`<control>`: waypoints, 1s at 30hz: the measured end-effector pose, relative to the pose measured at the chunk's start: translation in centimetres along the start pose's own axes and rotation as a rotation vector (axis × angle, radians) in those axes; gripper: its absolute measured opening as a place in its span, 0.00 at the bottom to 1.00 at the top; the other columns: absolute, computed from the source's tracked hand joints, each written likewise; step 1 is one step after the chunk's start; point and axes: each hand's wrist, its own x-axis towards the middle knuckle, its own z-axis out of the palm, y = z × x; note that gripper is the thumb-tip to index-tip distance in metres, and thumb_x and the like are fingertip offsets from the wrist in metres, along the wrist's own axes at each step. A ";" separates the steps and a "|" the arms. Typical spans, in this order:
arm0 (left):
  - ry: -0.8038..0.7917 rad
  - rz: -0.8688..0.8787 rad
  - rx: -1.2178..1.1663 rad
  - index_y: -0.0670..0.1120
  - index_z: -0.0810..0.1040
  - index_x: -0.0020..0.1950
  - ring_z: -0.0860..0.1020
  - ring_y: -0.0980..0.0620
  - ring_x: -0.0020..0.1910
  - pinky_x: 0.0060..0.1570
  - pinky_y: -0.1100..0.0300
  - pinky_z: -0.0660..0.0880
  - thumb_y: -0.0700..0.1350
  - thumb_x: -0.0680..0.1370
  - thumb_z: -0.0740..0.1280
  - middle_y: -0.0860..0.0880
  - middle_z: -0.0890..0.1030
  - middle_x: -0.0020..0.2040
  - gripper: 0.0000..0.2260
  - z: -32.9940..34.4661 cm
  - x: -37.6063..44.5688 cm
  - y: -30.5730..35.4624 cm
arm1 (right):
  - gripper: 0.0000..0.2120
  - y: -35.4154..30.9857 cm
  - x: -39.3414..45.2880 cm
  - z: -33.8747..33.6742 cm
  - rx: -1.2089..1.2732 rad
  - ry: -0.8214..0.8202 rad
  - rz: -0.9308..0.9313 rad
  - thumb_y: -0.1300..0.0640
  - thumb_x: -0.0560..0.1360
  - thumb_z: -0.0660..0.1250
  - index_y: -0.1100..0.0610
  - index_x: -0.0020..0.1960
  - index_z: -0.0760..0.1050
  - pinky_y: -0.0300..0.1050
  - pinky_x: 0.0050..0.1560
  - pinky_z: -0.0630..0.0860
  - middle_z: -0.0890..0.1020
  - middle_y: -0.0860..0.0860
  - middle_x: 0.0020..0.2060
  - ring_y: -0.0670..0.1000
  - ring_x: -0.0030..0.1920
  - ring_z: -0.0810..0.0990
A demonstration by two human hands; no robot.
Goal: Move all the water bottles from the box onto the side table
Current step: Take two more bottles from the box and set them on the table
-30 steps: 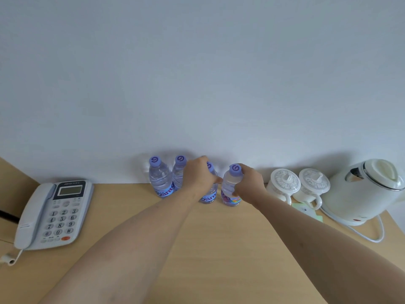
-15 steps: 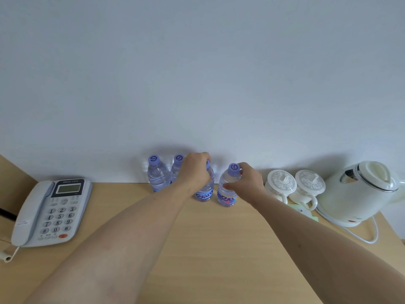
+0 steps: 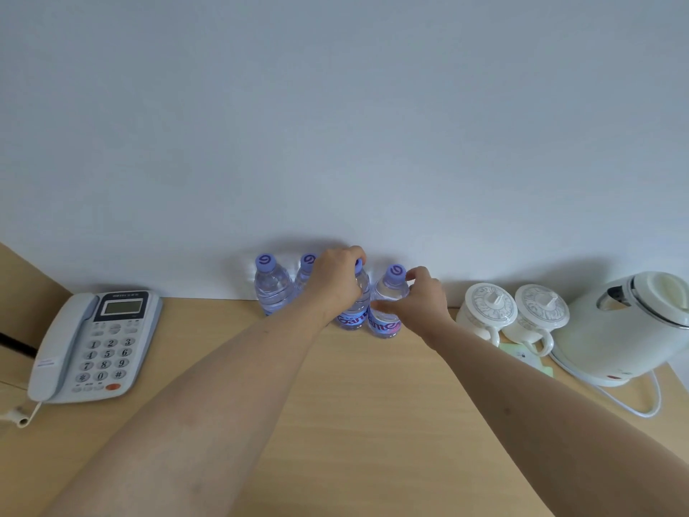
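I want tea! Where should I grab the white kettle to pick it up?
Grab the kettle by its handle, though that isn't clearly visible; it seems to sit on the far right, past the frame edge. Come from the right: two lidded cups crowd its left. Mind the cord trailing in front.

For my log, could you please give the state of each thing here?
Four bottles: upright, capped.
Left hand: grips third bottle.
Right hand: holds fourth bottle.
Phone: handset on cradle.
Two cups: lidded.
Kettle: lid closed.
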 end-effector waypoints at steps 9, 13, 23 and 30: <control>-0.020 -0.004 0.007 0.42 0.81 0.51 0.76 0.43 0.44 0.40 0.55 0.71 0.32 0.69 0.72 0.43 0.82 0.44 0.13 -0.1 0.1 0.0 | 0.33 -0.3 0.7 -0.1 0.071 0.025 -0.016 0.58 0.67 0.76 0.55 0.68 0.66 0.55 0.57 0.78 0.76 0.53 0.61 0.54 0.56 0.77; 0.003 0.003 -0.003 0.42 0.81 0.51 0.77 0.43 0.44 0.39 0.57 0.69 0.34 0.69 0.72 0.44 0.82 0.44 0.12 -0.1 0.0 -0.2 | 0.32 -0.7 1.0 0.1 -0.028 0.045 -0.029 0.50 0.64 0.79 0.55 0.63 0.71 0.54 0.55 0.77 0.77 0.54 0.56 0.55 0.54 0.77; 0.007 -0.006 0.018 0.43 0.81 0.50 0.77 0.44 0.43 0.41 0.52 0.74 0.30 0.67 0.70 0.46 0.82 0.43 0.15 0.1 0.1 -0.2 | 0.24 -0.1 1.3 0.0 0.028 0.068 -0.072 0.58 0.66 0.78 0.57 0.58 0.71 0.51 0.51 0.78 0.77 0.51 0.51 0.53 0.51 0.77; 0.028 -0.014 0.046 0.42 0.79 0.48 0.76 0.42 0.41 0.39 0.51 0.72 0.30 0.67 0.67 0.45 0.80 0.40 0.13 0.5 0.1 0.0 | 0.20 0.0 1.8 0.0 0.007 0.055 -0.126 0.60 0.68 0.75 0.56 0.56 0.70 0.50 0.49 0.76 0.77 0.52 0.50 0.54 0.51 0.76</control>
